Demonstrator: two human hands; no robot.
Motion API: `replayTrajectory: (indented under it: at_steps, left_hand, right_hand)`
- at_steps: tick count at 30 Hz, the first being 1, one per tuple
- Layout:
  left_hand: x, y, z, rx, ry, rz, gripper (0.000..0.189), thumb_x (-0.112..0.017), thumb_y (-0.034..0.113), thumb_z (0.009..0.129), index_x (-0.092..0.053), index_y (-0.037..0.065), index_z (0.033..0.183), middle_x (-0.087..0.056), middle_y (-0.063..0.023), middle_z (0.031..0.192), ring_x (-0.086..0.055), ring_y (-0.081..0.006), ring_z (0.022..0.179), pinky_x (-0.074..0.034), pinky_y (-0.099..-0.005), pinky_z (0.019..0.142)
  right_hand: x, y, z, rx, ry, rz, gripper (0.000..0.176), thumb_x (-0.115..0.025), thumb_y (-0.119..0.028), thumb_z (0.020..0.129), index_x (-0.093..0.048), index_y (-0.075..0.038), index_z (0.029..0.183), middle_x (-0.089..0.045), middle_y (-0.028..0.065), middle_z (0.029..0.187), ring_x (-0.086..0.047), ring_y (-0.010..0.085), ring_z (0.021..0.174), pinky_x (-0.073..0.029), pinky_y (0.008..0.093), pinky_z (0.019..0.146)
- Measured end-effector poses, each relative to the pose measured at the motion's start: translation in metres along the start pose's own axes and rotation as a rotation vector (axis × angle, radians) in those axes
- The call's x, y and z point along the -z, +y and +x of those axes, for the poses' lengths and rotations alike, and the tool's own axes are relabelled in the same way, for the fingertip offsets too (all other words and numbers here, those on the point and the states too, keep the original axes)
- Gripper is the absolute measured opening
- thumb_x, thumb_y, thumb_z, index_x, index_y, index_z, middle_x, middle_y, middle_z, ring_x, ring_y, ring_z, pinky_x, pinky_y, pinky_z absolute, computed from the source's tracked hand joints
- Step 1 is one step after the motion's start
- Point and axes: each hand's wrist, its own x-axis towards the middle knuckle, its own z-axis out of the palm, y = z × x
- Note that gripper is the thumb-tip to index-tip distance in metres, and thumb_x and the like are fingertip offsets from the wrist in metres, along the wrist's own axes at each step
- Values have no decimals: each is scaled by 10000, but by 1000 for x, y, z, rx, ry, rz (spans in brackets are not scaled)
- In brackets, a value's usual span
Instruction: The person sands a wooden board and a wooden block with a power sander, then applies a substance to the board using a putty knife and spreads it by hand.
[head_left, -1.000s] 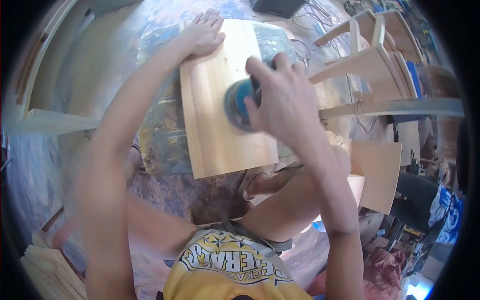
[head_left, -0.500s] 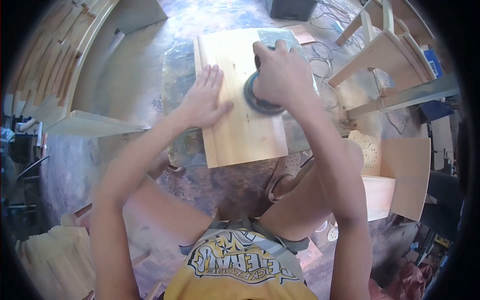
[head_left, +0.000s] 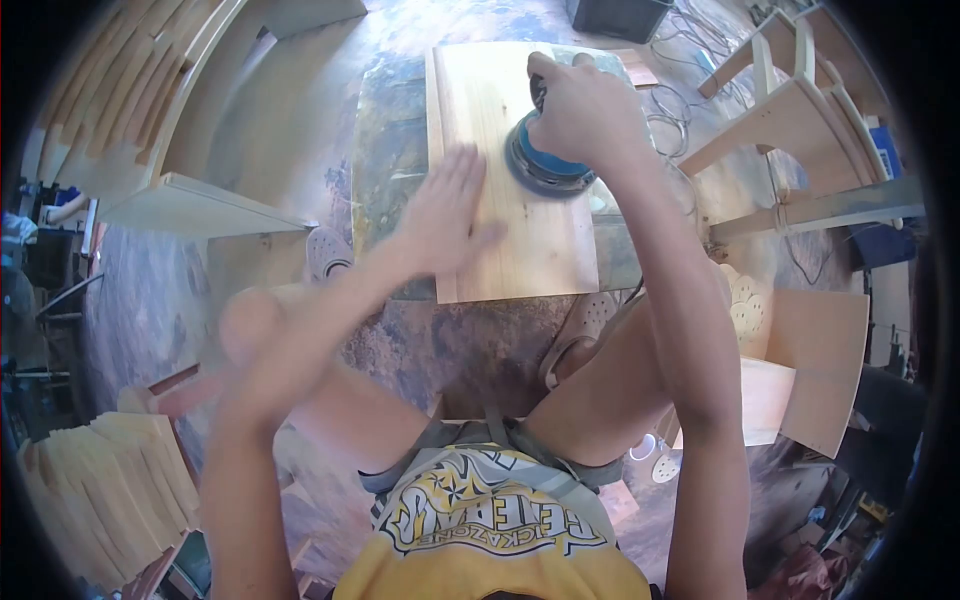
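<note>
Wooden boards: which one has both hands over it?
The pale board flat in the middle, under the left hand and the blue sander in the right hand; others lie untouched.

The left hand (head_left: 445,215) is rendered blurred. The sander (head_left: 548,172) is largely covered by the right hand (head_left: 585,110).

Right hand (head_left: 585,110) gripping blue sander (head_left: 545,165) on wooden board (head_left: 510,240), left hand (head_left: 445,215) flat on board
</note>
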Motion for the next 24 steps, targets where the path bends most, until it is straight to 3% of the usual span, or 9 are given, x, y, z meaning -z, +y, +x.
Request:
replayTrajectory:
  at_steps: [4,7,9,15,16,18,21,22,24]
  left_hand:
    - [-4,-37,53,124,54,37,743,-378,397,1067,-231,-149,1549,-227,-340,1634,-160,-446,1559,-126,-477,1288]
    - [-3,-13,38,154,5,115,741,-356,399,1068,-240,-156,1544,-220,-338,1638,-154,-448,1560,-120,-479,1290]
    - [4,22,5,62,-3,141,724,-350,383,1069,-252,-165,1532,-222,-350,1630,-160,-453,1556,-124,-482,1288]
    - [1,90,-75,82,67,-203,791,-575,364,977,-299,-150,1511,-286,-330,1603,-206,-468,1535,-157,-521,1275]
    - [-1,95,-80,95,77,-219,812,-609,363,949,-309,-142,1509,-296,-321,1599,-220,-466,1529,-170,-528,1270]
    - [-2,106,-90,120,90,-260,833,-642,362,922,-319,-134,1508,-306,-313,1595,-234,-465,1523,-183,-534,1265]
    - [-5,117,-95,148,96,-237,754,-604,296,939,-335,-114,1511,-326,-296,1590,-269,-451,1514,-203,-528,1261]
    - [-9,121,-96,157,92,-99,717,-580,259,942,-342,-104,1512,-337,-285,1588,-286,-445,1507,-213,-526,1259]
    - [-16,130,-100,153,77,22,683,-555,223,944,-349,-95,1513,-348,-275,1586,-303,-440,1501,-224,-524,1257]
  right_hand:
    - [0,-5,0,-31,39,-46,467,-689,-247,748,-671,-183,1210,-683,218,1069,-699,395,1004,-575,487,823]
    - [0,-7,-1,-43,-6,-87,468,-705,-268,747,-669,-174,1203,-685,216,1094,-696,403,1016,-570,494,848]
    - [-4,-8,1,-54,22,-108,470,-729,-304,742,-668,-168,1188,-691,210,1112,-695,414,1018,-566,497,860]
    - [-14,-22,39,72,45,-138,456,-755,-386,759,-669,-162,1146,-702,213,1068,-691,432,976,-560,499,831]
    - [-11,-28,38,87,27,-150,456,-755,-386,759,-669,-162,1146,-702,213,1068,-691,432,976,-560,499,831]
    - [-2,-42,26,128,21,-30,297,-659,-184,736,-677,-102,1021,-684,248,983,-692,445,898,-553,534,773]
    - [20,-74,0,169,-56,-123,332,-707,-212,725,-675,-117,1042,-680,228,979,-699,426,874,-554,521,763]
    - [13,-74,-9,258,74,-58,363,-732,-231,715,-664,-125,1056,-668,231,970,-698,424,852,-551,519,756]
    - [5,-77,-3,221,26,-41,369,-731,-233,721,-658,-124,1066,-665,235,975,-695,429,858,-551,519,755]
